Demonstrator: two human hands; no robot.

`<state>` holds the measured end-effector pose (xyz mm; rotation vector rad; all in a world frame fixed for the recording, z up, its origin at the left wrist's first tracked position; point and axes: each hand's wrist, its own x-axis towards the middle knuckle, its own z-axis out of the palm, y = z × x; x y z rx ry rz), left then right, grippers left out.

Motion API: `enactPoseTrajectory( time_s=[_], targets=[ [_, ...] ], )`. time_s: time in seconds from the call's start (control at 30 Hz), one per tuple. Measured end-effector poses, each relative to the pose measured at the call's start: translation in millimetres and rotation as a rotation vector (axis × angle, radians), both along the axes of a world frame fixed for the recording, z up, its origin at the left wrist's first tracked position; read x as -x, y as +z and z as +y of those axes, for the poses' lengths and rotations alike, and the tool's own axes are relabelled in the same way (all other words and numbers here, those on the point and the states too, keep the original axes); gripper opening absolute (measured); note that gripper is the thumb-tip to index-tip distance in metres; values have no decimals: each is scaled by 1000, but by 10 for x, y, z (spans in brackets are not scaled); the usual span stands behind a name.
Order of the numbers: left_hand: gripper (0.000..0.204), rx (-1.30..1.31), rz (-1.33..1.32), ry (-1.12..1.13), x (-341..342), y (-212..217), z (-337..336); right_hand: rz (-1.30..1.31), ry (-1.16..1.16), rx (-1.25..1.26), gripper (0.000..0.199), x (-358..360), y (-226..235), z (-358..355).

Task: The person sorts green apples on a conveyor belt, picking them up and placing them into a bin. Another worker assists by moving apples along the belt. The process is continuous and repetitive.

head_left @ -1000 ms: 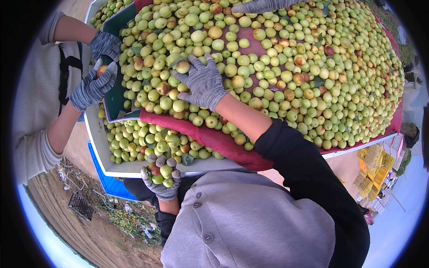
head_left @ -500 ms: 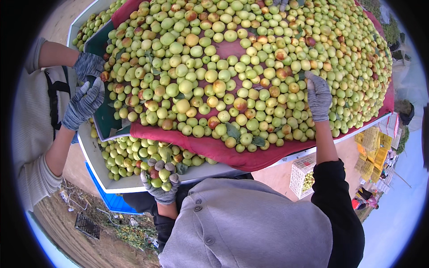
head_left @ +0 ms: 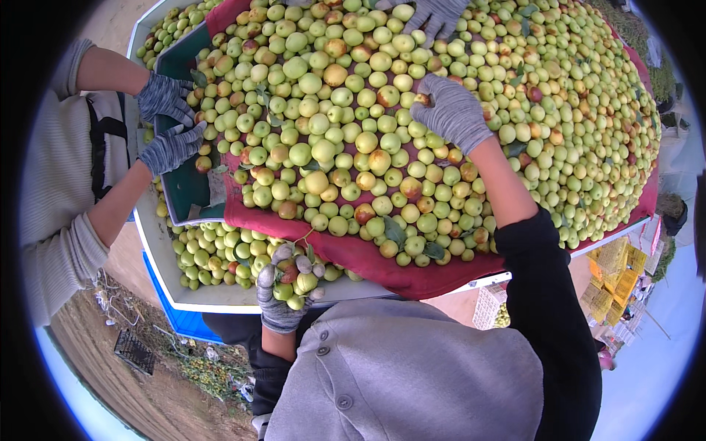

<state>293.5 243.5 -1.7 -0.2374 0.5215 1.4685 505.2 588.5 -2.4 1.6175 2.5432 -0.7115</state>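
My left hand point(head_left: 278, 300), in a grey striped glove, is closed around several green and reddish jujubes point(head_left: 296, 283), with a thin leafy sprig at its fingers. It is above the lower white tray at the near edge. My right hand point(head_left: 454, 114), gloved too, reaches over the big heap of green-yellow jujubes point(head_left: 573, 140), and its fingertips close on a brownish-red jujube point(head_left: 421, 99). The heap lies on a red cloth point(head_left: 412, 279), and bare cloth shows in patches between the fruit.
A co-worker's gloved hands point(head_left: 165, 121) touch fruit at the green chute point(head_left: 180, 187) on the left. Another person's gloved hand point(head_left: 434, 16) rests on the heap at the far side. A white rim point(head_left: 158, 268) edges the lower tray. Yellow crates point(head_left: 618, 272) stand at right.
My right hand has moved left and farther across the heap, to a reddish jujube. My left hand still holds its jujubes, slightly turned. The far person's hand has come further in.
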Motion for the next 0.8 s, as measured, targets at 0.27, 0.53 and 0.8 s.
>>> enactPoseTrajectory(
  time_s=[0.27,0.53,0.8],
  targets=[
    [68,99,214,-625,-401,-145,330,500,494,106,41,-42,389,-2007],
    [52,-113,-204,-462,-260,-207,285,-766,-333,441,65,-1655,765,-1424],
    [47,-218,-119,-197,-71,-195,277,-325,-225,463,112,-1055,91,-2033]
  ],
)
